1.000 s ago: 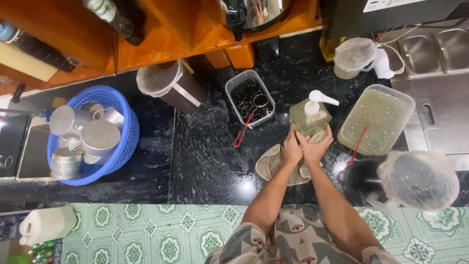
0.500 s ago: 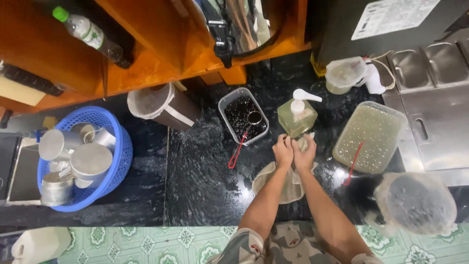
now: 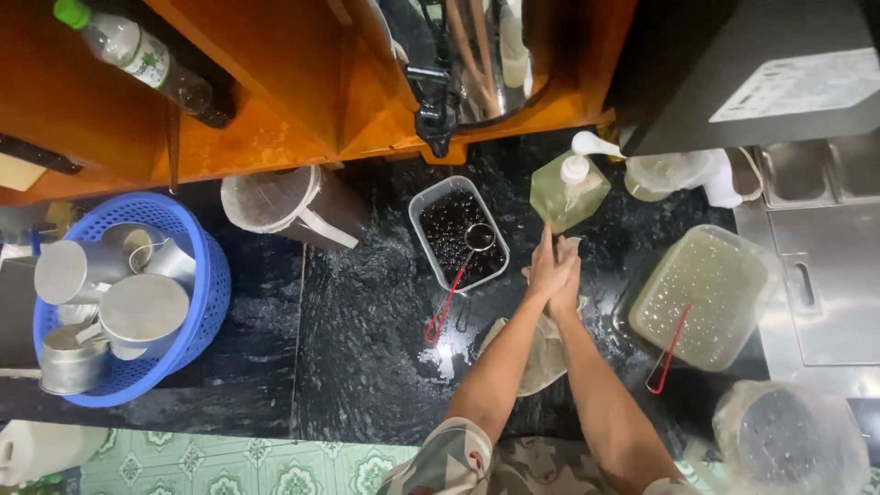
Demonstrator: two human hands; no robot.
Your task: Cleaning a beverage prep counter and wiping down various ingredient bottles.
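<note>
Two bare hands met over the dark speckled stone surface [image 3: 367,357]: the left hand [image 3: 544,275] and the right hand [image 3: 568,280] were pressed palm to palm, fingers pointing far, with nothing visibly clamped between them. Whether any grip held something inside the palms could not be told. Both forearms ran from the near edge up toward the far side, converging at the wrists.

One crumpled beige cloth [image 3: 541,353] lay on the surface directly beneath the forearms, just near of the joined hands. One clear square pump bottle of yellowish liquid [image 3: 566,192] stood just far of the fingertips, close to them but apart. One rectangular clear tub of dark pearls [image 3: 456,234] sat to the left of the hands, with one small metal ladle on a red handle [image 3: 454,284] resting in it. One larger clear tub of pale jelly [image 3: 701,293] sat to the right, carrying one more red-handled utensil [image 3: 667,353].

Further left stood one cloth-lined brown pitcher [image 3: 284,206], and at the left edge one round blue plastic basket [image 3: 197,275] held several metal cups, about five. One plastic bottle with a green cap [image 3: 137,60] lay on the orange wooden shelf [image 3: 266,137].
</note>
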